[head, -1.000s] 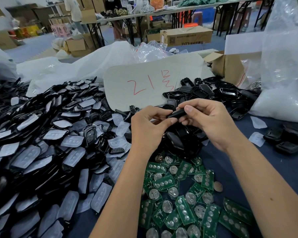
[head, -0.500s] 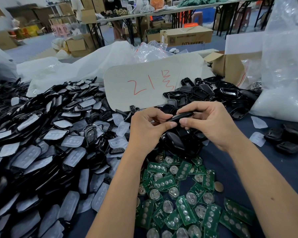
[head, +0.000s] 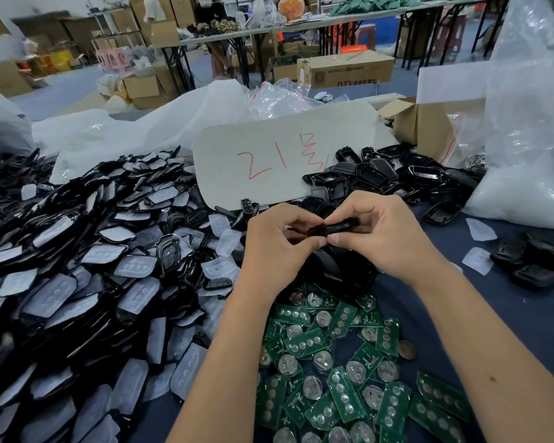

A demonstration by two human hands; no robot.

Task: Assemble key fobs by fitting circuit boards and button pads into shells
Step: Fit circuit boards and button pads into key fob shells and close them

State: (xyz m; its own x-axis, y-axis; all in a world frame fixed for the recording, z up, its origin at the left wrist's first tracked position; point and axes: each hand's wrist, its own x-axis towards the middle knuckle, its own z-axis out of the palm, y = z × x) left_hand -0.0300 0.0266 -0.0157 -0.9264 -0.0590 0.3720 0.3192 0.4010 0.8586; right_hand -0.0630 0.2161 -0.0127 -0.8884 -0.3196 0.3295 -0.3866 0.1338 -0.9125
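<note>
- Two hands meet at the middle of the frame around one black key fob shell [head: 339, 227], held above the table rather than resting on it.
- Left hand [head: 275, 247] curls its fingers round the shell's left end, thumb tip pressed toward the other thumb; right hand [head: 384, 241] pinches the right end between thumb and bent fingers. Both are closed on the shell, probably to squeeze its halves together or seat a part inside; the blur hides which.
- Directly below the hands, in the lower middle, lie loose green circuit boards [head: 343, 372], many carrying round silver battery holders, kept close so the next one is a short reach away.
- A small dark mound of shells [head: 330, 270] sits just under the hands, between them and the boards.
- Filling the left half of the frame is a large heap of black shells with pale button pads [head: 135, 266] laid in them, likely prepared halves waiting for boards.
- Upper right of centre holds empty black shell frames [head: 375, 174], a separate stock.
- Behind the hands a pale card [head: 269, 164] with red writing lies partly over the piles, seemingly a batch label.
- A clear plastic bag [head: 531, 139] stands at the right edge; a cardboard box [head: 426, 126] sits beside it.
</note>
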